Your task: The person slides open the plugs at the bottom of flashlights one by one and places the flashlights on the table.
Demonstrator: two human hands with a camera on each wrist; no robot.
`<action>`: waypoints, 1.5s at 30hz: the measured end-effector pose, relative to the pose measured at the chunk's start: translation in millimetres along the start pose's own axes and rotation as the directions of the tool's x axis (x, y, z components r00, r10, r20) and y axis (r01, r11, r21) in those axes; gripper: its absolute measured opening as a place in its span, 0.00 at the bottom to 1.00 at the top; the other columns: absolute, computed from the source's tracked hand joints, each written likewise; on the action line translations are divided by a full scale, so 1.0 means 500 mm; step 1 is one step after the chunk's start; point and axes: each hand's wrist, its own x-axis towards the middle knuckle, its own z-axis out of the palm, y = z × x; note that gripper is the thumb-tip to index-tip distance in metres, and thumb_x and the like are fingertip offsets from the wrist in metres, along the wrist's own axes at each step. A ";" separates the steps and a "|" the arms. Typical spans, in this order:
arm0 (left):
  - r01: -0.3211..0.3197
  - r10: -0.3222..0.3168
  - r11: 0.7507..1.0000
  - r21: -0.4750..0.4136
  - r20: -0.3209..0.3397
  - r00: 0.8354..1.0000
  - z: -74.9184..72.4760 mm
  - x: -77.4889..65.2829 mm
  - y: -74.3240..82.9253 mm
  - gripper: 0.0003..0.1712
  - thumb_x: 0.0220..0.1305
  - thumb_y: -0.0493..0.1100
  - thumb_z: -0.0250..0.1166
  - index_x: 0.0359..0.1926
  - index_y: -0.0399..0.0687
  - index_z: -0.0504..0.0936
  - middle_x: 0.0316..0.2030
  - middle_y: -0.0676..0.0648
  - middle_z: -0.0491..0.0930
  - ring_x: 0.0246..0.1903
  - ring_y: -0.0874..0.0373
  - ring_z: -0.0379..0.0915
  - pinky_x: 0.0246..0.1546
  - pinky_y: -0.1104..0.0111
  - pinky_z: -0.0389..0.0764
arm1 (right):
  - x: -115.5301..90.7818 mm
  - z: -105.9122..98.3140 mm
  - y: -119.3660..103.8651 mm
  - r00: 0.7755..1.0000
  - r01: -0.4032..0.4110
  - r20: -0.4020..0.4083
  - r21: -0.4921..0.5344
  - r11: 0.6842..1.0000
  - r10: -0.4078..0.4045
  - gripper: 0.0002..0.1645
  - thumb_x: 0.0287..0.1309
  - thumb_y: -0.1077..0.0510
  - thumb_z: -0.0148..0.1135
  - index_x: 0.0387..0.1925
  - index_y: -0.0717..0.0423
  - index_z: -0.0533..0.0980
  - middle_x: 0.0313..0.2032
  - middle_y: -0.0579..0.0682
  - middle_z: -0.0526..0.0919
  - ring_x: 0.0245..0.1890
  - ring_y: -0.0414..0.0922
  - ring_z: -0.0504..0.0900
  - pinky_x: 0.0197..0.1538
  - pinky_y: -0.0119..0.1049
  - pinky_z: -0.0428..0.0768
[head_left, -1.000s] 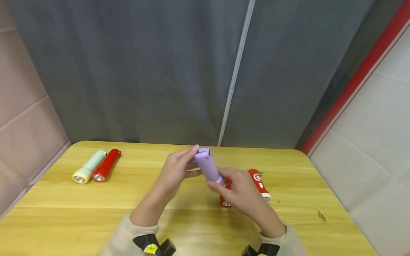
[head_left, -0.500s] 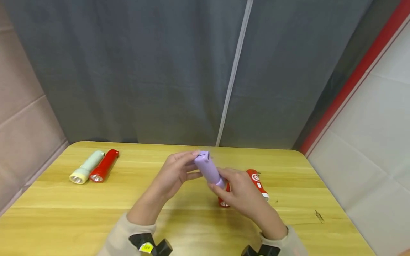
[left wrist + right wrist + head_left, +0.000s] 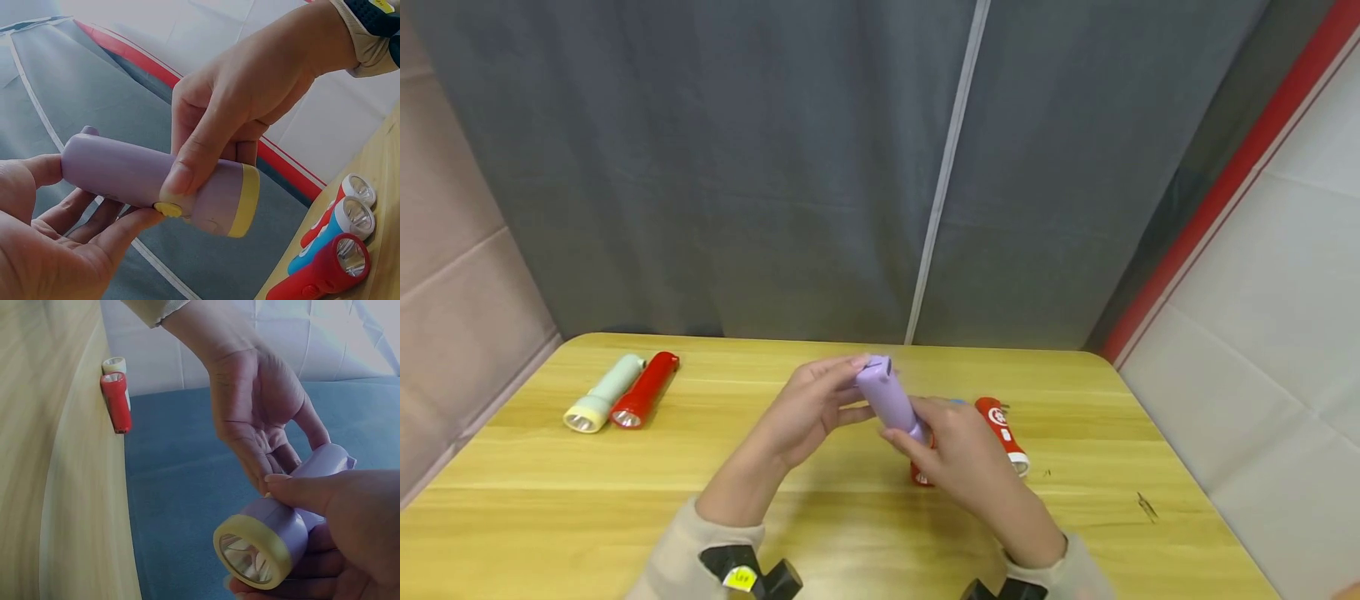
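A lilac flashlight [image 3: 887,396] with a yellow head ring [image 3: 247,201] is held up above the table between both hands. My right hand [image 3: 966,446] grips it near the head, the thumb lying across the barrel beside a yellow button [image 3: 167,209]. My left hand [image 3: 805,412] holds the tail end, one fingertip right at that button in the left wrist view. In the right wrist view, the reflector [image 3: 247,557] faces the camera and looks unlit. Behind my right hand, partly hidden, lie a red flashlight [image 3: 325,269] and a blue one with a white head [image 3: 340,231].
On the wooden table [image 3: 700,517], a pale green flashlight [image 3: 606,392] and a red one [image 3: 646,392] lie side by side at the left. A red flashlight with a white head [image 3: 1003,433] lies at the right. A grey curtain [image 3: 737,167] hangs behind the table.
The flashlight and both hands stay almost in place, with the view shifting slightly. My right hand has moved a little, and a bit of blue now shows behind it.
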 end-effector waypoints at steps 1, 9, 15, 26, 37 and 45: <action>0.006 -0.006 1.000 -0.004 0.003 1.000 -0.001 0.000 0.000 0.16 0.78 0.45 0.52 0.53 0.45 0.83 0.48 0.56 0.87 0.54 0.59 0.83 0.62 0.51 0.80 | 0.000 0.000 0.001 1.000 0.009 0.003 -0.004 1.000 -0.009 0.18 0.58 0.46 0.72 0.41 0.55 0.84 0.31 0.46 0.87 0.24 0.35 0.73 0.28 0.24 0.73; 0.051 -0.051 0.999 0.007 -0.005 0.999 0.001 0.002 -0.004 0.16 0.76 0.44 0.54 0.53 0.41 0.83 0.48 0.54 0.86 0.54 0.57 0.82 0.61 0.53 0.81 | -0.001 -0.007 0.005 0.997 0.022 0.069 -0.029 0.999 -0.020 0.16 0.61 0.45 0.70 0.38 0.54 0.84 0.28 0.44 0.85 0.23 0.34 0.73 0.27 0.23 0.73; 0.054 -0.054 0.998 0.014 -0.002 0.999 0.003 0.002 -0.007 0.16 0.75 0.45 0.55 0.54 0.42 0.84 0.50 0.54 0.87 0.55 0.56 0.82 0.61 0.51 0.81 | -0.001 -0.008 0.007 0.996 0.031 0.083 -0.043 0.999 -0.027 0.16 0.60 0.45 0.71 0.35 0.54 0.83 0.26 0.43 0.83 0.23 0.34 0.72 0.26 0.24 0.71; 0.069 -0.069 0.997 0.018 0.009 0.998 0.004 0.000 -0.003 0.25 0.77 0.48 0.53 0.63 0.32 0.76 0.53 0.50 0.85 0.56 0.56 0.82 0.62 0.52 0.80 | -0.002 -0.007 0.013 0.996 0.034 0.084 -0.020 0.999 -0.032 0.15 0.60 0.44 0.71 0.34 0.52 0.83 0.23 0.40 0.81 0.20 0.32 0.69 0.24 0.23 0.70; 0.098 -0.098 0.995 -0.002 0.037 0.994 -0.008 0.001 -0.004 0.18 0.77 0.46 0.52 0.56 0.43 0.81 0.50 0.54 0.85 0.55 0.57 0.81 0.61 0.55 0.81 | -0.001 -0.010 0.011 0.992 0.035 0.121 0.009 0.999 -0.035 0.16 0.61 0.44 0.69 0.36 0.52 0.83 0.26 0.41 0.84 0.22 0.32 0.72 0.26 0.23 0.73; 0.123 -0.123 0.992 0.010 0.050 0.991 -0.012 0.001 -0.004 0.14 0.76 0.46 0.53 0.49 0.48 0.83 0.48 0.54 0.85 0.53 0.57 0.82 0.59 0.57 0.82 | -0.002 -0.013 0.011 0.983 0.006 0.184 0.022 1.000 -0.010 0.17 0.60 0.43 0.69 0.36 0.52 0.84 0.26 0.40 0.84 0.24 0.34 0.72 0.27 0.24 0.75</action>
